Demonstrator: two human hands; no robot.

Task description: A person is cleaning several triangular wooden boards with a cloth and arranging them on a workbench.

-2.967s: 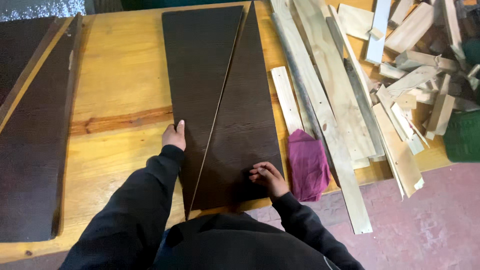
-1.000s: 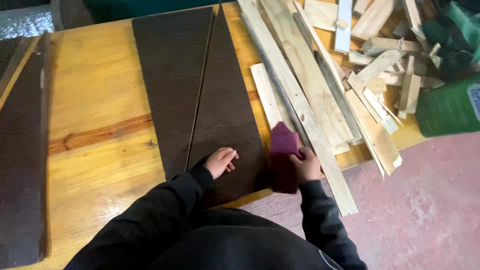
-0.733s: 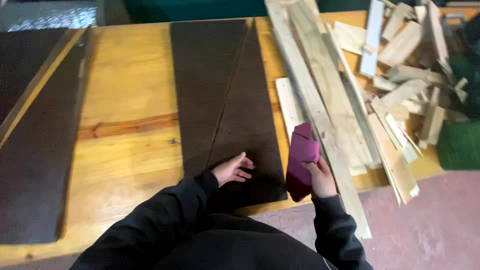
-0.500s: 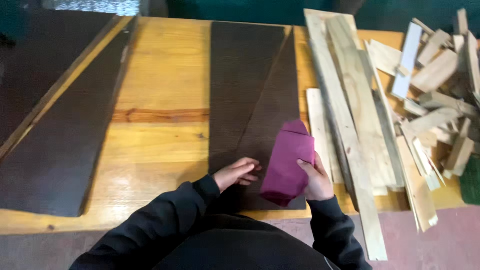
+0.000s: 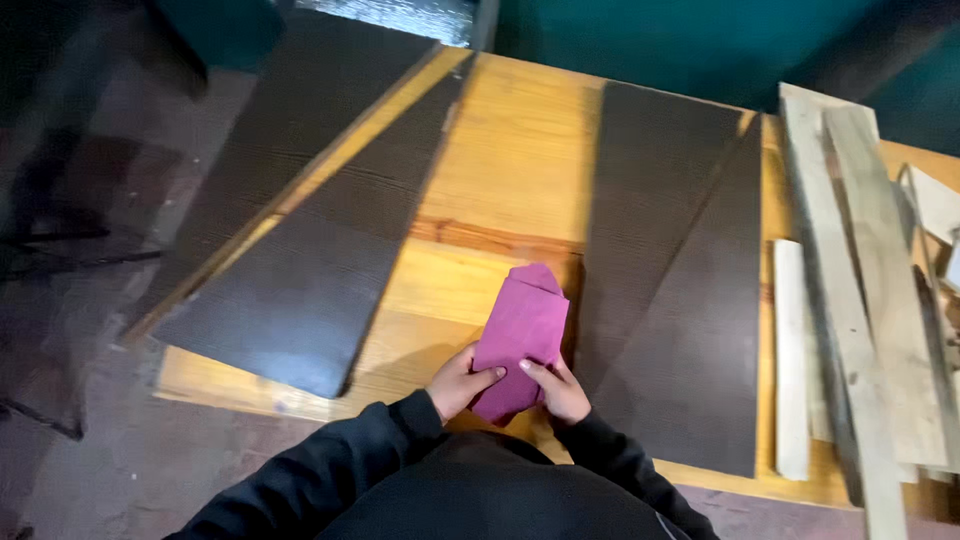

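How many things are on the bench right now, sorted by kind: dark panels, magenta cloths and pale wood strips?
Dark brown panels: 4, two at left and two at right.
Magenta cloth: 1, held by the left hand and right hand.
Pale wood strips: at least 3 clear ones; more are cut off at the right edge.
Total: at least 8.

Both arms in black sleeves reach forward and bend inward, bringing the hands together just at the near edge of the wooden table (image 5: 500, 180). The left hand (image 5: 458, 382) and right hand (image 5: 556, 388) face each other, fingers curled closed with tips nearly meeting.
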